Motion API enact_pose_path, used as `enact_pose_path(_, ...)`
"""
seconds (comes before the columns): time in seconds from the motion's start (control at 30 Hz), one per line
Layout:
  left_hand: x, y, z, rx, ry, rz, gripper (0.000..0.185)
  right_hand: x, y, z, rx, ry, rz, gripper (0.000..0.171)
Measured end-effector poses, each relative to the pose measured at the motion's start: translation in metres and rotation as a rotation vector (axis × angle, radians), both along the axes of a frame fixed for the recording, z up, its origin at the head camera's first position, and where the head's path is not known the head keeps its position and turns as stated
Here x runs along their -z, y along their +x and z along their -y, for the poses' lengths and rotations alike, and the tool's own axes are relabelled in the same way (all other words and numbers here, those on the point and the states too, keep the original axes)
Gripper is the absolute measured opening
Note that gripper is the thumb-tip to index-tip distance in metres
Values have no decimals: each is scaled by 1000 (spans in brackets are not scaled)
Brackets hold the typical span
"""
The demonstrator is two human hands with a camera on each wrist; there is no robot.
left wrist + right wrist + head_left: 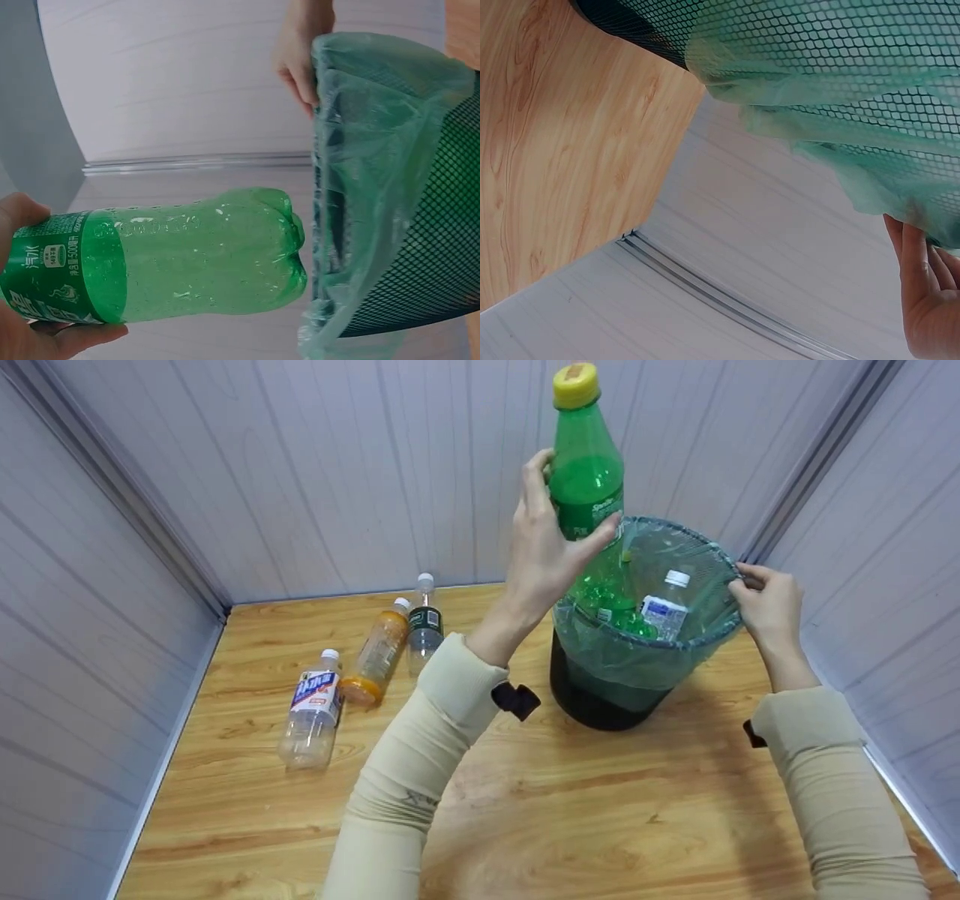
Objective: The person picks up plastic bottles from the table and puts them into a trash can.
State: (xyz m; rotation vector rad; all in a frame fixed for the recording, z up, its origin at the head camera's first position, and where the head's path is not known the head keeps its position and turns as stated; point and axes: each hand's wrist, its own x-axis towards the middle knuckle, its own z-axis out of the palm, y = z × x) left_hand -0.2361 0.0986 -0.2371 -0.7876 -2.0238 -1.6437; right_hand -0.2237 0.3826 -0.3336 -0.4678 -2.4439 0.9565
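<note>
Green bottle (586, 472): empty soda bottle with a yellow cap, held upright in the air, its base at the near-left rim of the bin and partly behind the liner.
Left hand (541, 547): fingers and thumb wrapped round the bottle at its label; the left wrist view shows the same grasp (26, 300).
Right hand (766, 601): pinches the liner at the bin's right rim, holding it in place.
Bin (607, 697): black mesh basket on the wooden table (570, 810), lined with a thin green bag (697, 577).
Step in hand: by the look of it, the bottle is poised over the mouth, about to go in.
Next move: likely calls for lowering or tipping the bottle inside the rim, then loosening the fingers while the liner stays pinned.
Count inside bin: one clear bottle (664, 607) with a white cap; green bottle shapes beside it, number unclear.
Count on table: three bottles lying near the left wall, one blue-labelled clear (312, 712), one orange (377, 652), one dark-labelled (424, 626).
Count held: one.
</note>
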Motion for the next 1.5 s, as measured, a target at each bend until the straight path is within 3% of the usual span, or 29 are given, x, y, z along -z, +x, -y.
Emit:
enact_pose_path(0.47,33,-30,-30,-29,-117,-16,74,1,1,2,13,26,-4,37)
enact_pose_path(0.7,43,-39,-40,-19,-196,70,75,0,1,2,11,12,0,37)
enact_pose_path(0.97,56,-47,-47,-68,-335,107,78,1,1,2,4,21,-18,36)
enact_pose_path(1.27,63,-54,-48,-128,-515,215,75,1,-1,2,-10,10,-28,36)
enact_pose_path(1.5,63,-55,-48,-207,-605,134,56,1,0,2,-16,14,-38,35)
